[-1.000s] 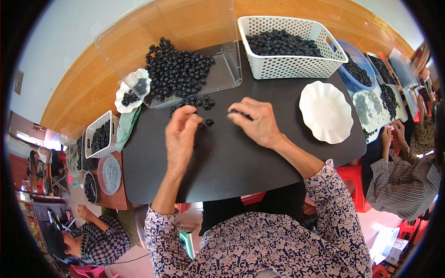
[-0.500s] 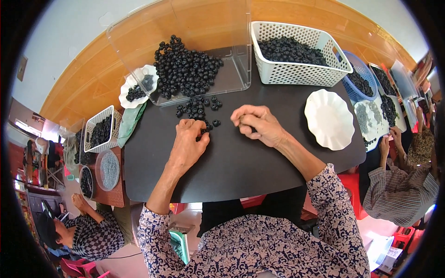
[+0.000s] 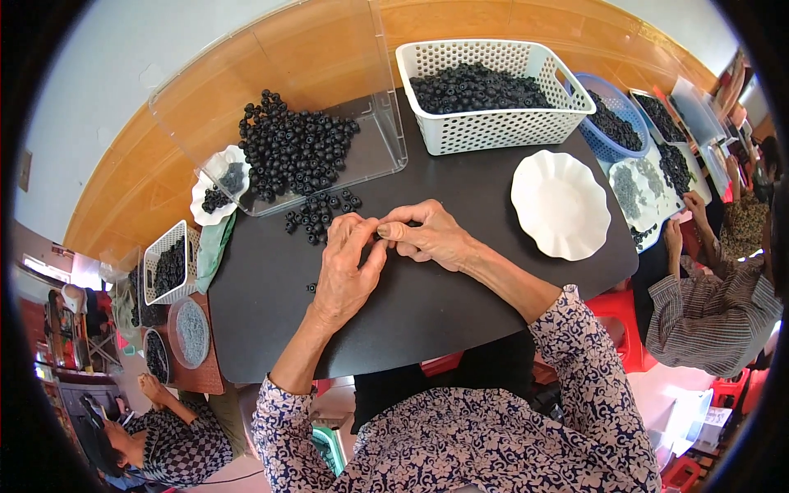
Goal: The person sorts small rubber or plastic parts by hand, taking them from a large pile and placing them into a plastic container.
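Observation:
Over the dark table (image 3: 460, 320), my left hand (image 3: 349, 263) and my right hand (image 3: 431, 238) meet with their fingertips pinched together. Between them a bit of a small black round piece (image 3: 376, 235) shows, mostly covered by fingers. Whether my right hand pinches something of its own is hidden. Just beyond my left hand lie loose black round pieces with holes (image 3: 316, 218), spilling from a big pile (image 3: 296, 152) in a clear plastic bin (image 3: 386, 135) lying on its side. A lone black piece (image 3: 311, 287) rests left of my left wrist.
A white perforated basket (image 3: 501, 131) full of black parts stands at the back. An empty white scalloped dish (image 3: 560, 205) lies right; another scalloped dish (image 3: 201, 205) holds small parts at left. Beyond are a blue basket (image 3: 604, 148) and a green bag (image 3: 215, 255). Co-workers sit at both sides.
My left hand has come away from the loose pieces, and my right hand has moved left to meet it. A lone piece now shows beside my left wrist. The view has shifted a little.

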`<action>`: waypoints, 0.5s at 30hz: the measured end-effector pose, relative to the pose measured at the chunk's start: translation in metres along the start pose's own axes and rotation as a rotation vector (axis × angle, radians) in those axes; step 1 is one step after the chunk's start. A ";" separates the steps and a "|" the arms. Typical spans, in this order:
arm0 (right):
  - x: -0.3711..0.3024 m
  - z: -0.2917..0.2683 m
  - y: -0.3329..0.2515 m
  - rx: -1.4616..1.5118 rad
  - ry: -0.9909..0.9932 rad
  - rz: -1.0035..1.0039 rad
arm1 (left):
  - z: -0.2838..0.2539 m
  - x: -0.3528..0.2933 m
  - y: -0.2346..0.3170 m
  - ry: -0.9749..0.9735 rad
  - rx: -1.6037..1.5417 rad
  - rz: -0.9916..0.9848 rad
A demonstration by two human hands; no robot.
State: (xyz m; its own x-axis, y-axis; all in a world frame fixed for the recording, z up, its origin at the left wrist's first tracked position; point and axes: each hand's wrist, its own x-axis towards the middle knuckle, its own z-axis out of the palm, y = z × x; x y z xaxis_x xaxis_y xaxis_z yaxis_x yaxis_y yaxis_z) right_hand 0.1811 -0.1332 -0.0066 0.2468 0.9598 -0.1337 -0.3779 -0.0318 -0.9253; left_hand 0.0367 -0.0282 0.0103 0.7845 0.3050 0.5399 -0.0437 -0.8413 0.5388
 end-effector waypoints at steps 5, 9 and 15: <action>-0.001 0.000 -0.003 -0.015 0.011 0.030 | 0.003 -0.004 0.001 -0.017 -0.079 -0.049; 0.002 -0.007 0.000 0.030 -0.044 0.058 | 0.002 -0.004 0.002 0.022 -0.059 -0.025; -0.001 -0.004 -0.002 0.151 -0.090 0.073 | -0.002 -0.007 0.004 0.041 -0.075 -0.045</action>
State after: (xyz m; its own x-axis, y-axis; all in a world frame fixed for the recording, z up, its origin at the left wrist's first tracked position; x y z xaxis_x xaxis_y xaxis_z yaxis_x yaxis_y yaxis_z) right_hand 0.1854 -0.1350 -0.0057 0.1352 0.9778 -0.1602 -0.5237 -0.0668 -0.8493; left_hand 0.0297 -0.0325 0.0102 0.7607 0.3612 0.5394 -0.0563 -0.7910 0.6092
